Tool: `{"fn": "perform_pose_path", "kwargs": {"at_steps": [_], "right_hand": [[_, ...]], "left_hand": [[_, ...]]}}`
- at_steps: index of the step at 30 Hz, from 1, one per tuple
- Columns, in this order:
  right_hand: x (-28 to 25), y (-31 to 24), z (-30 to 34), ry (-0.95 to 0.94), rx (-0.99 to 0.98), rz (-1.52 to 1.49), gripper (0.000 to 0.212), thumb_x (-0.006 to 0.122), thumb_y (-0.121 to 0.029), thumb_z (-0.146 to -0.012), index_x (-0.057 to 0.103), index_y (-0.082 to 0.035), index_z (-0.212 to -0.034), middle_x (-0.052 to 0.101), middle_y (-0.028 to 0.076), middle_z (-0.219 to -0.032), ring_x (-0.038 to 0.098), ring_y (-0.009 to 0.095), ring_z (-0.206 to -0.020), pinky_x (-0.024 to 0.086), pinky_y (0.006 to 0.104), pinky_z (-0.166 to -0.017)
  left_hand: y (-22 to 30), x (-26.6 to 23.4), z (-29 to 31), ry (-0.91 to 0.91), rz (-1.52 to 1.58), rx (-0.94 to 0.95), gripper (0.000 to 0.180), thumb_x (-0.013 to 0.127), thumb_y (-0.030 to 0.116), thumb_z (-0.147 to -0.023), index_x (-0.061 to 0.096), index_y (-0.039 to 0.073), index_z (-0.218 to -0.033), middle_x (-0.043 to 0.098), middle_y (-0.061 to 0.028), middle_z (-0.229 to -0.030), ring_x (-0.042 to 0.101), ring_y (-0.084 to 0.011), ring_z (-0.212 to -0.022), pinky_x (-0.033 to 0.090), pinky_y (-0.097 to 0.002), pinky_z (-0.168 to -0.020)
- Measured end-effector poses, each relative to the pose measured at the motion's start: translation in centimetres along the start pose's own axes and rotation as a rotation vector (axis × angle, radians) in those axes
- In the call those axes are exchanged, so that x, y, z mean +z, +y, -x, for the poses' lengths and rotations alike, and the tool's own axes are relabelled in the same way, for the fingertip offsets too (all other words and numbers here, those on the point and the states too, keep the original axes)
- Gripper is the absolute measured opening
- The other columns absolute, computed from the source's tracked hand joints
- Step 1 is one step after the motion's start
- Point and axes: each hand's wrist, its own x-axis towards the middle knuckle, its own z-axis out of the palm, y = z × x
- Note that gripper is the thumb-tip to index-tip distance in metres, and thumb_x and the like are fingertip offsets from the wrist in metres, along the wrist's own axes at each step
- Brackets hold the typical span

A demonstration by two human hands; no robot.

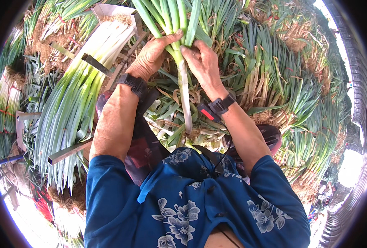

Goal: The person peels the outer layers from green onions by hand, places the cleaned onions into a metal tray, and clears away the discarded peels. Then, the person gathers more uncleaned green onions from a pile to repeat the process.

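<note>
A single long green onion (184, 93) hangs between my hands, green leaves upward and white stem and roots pointing down toward me. My left hand (152, 53) grips it where the leaves fan out, thumb pressed across the front. From the other side, my right hand (204, 64) pinches a leaf at the same joint, its fingers curled and partly hidden. On the left, a thick pile of cleaned green onions (78, 91) lies in a metal rack (70, 152), white root ends away from me.
Unpeeled green onions (270, 78) lie heaped at the far side and right. Loose stripped leaves (165, 109) cover the ground between my knees. Tied bundles (5, 99) stand at the far left. A large black tyre (363, 91) curves along the right edge.
</note>
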Motion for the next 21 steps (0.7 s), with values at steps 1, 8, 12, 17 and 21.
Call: {"fn": "perform_pose_path", "kwargs": {"at_steps": [1,8,12,17,21], "right_hand": [[0.5,0.4,-0.2,0.062,-0.065,-0.038,0.023,0.065,-0.016,-0.082,0.059,0.003,-0.093,0.065,0.007,-0.071,0.060,0.009,-0.062,0.049,0.0258,-0.059],[1.6,-0.5,0.4,0.204,0.134,-0.586,0.008,0.062,-0.009,-0.082,0.059,-0.001,-0.084,0.050,-0.005,-0.070,0.043,0.003,-0.061,0.036,0.0200,-0.054],[1.7,-1.2,1.5,0.209,0.108,-0.662,0.006,0.062,-0.008,-0.083,0.059,-0.004,-0.081,0.051,-0.006,-0.073,0.043,0.003,-0.066,0.035,0.0202,-0.060],[0.6,-0.8,2.4,0.202,-0.111,-0.552,0.003,0.058,-0.001,-0.087,0.056,-0.001,-0.090,0.056,-0.003,-0.078,0.048,0.003,-0.067,0.041,0.0193,-0.060],[-1.5,-1.0,4.8,0.153,-0.117,-0.539,0.011,0.059,-0.001,-0.087,0.059,0.000,-0.098,0.062,0.001,-0.085,0.054,0.005,-0.072,0.044,0.0201,-0.064]], "left_hand": [[-0.2,0.2,0.1,0.016,0.017,0.005,0.040,0.067,0.026,-0.085,0.056,0.004,-0.116,0.063,-0.0049,-0.103,0.059,-0.0161,-0.090,0.047,-0.0310,-0.078],[-0.6,0.4,-0.4,0.027,0.119,0.008,0.039,0.065,0.024,-0.086,0.055,0.004,-0.118,0.062,-0.0056,-0.106,0.059,-0.0187,-0.095,0.047,-0.0346,-0.084],[-0.7,0.5,-0.3,0.069,0.189,0.006,0.037,0.065,0.024,-0.086,0.056,0.005,-0.116,0.062,-0.0053,-0.105,0.058,-0.0195,-0.095,0.046,-0.0352,-0.086],[-1.2,0.9,-0.4,0.013,0.247,0.004,0.031,0.065,0.023,-0.086,0.059,0.006,-0.111,0.063,-0.0059,-0.097,0.061,-0.0213,-0.089,0.049,-0.0360,-0.081],[-0.5,-0.5,-1.3,-0.047,0.314,0.023,0.038,0.064,0.026,-0.087,0.051,0.002,-0.113,0.060,-0.0125,-0.095,0.063,-0.0309,-0.089,0.053,-0.0457,-0.081]]}}
